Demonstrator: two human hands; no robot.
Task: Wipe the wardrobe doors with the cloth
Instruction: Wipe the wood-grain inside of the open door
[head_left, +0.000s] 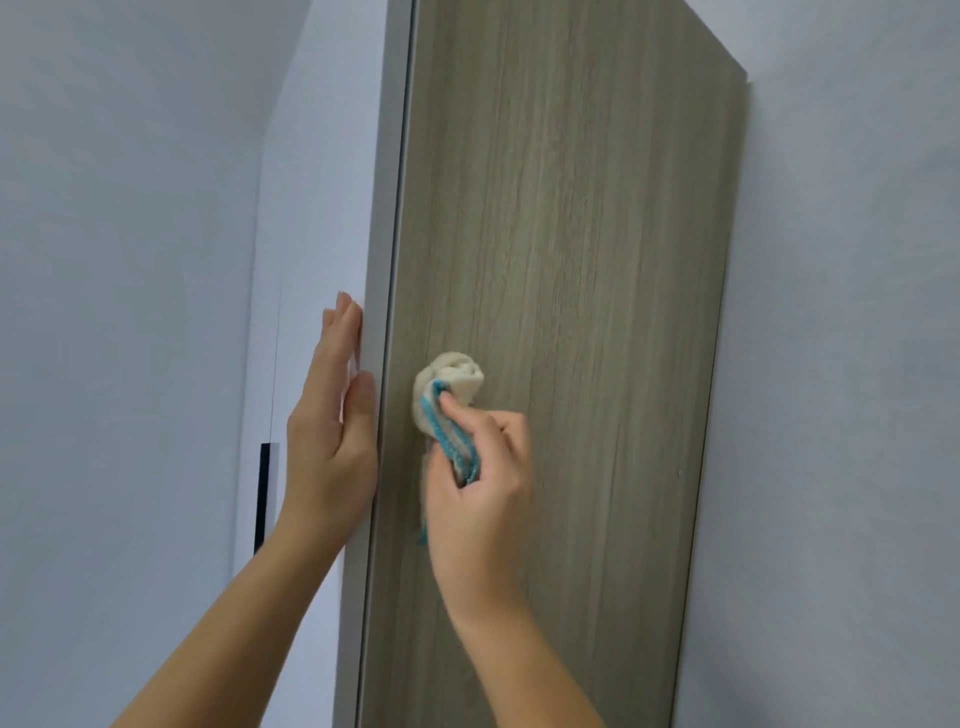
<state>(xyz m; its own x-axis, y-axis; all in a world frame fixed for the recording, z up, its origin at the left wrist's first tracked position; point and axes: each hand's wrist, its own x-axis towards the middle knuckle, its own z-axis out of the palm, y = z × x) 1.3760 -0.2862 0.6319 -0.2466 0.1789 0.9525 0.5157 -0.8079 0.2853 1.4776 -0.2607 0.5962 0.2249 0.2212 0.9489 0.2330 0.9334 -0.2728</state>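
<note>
A tall wood-grain panel of the wardrobe (571, 260) fills the middle of the head view. My right hand (478, 488) grips a bunched cream cloth with a blue edge (449, 387) and presses it against the panel near its left side. A white wardrobe door (317, 208) meets the panel at a grey edge. My left hand (332, 436) lies flat with straight fingers against the white door, its thumb on that grey edge.
A black vertical handle (265, 493) sits on the white door left of my left wrist. Pale walls lie to the far left (114, 312) and to the right of the panel (857, 364).
</note>
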